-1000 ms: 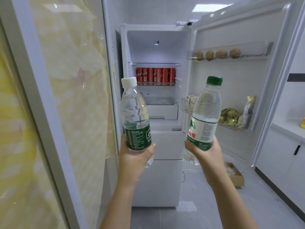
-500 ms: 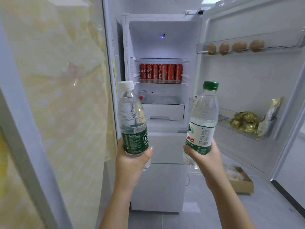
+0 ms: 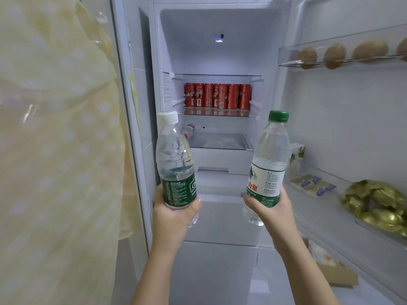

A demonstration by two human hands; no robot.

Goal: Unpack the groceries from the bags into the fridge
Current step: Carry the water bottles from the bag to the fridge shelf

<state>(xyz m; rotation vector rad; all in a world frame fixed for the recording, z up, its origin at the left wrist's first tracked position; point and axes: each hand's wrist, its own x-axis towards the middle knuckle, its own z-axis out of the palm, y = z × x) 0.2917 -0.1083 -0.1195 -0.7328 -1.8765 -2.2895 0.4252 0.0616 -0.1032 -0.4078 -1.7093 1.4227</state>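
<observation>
I stand before the open fridge with a water bottle upright in each hand. My left hand grips the white-capped bottle around its dark green label. My right hand grips the green-capped bottle around its white label. Both bottles are in front of the fridge, outside it. Far inside, red cans line a glass shelf. On the open door at right, brown round items sit in the top rack and gold packets in a lower one.
</observation>
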